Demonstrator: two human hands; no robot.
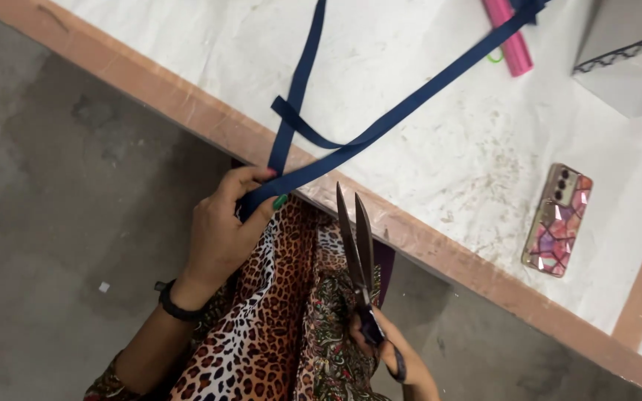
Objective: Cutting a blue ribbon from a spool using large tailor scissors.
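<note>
Bench (440,141): runs diagonally from upper left to lower right, its edge nearest the person; floor (53,186) lies below and left of it.

Strap (403,111): lies on the bench, two lengths running in from the top and crossing near the edge, then passing over the edge into the left hand (224,223).

Scissors (357,245): in the right hand (384,345), right of the left hand, blades pointing up toward the bench edge, just right of the strap.

Phone (559,220): on the bench, far right, well apart from the strap.

Roll (508,33): on the bench at the top, under the strap's far end.

Box (633,52): top right corner, right of the roll.
</note>
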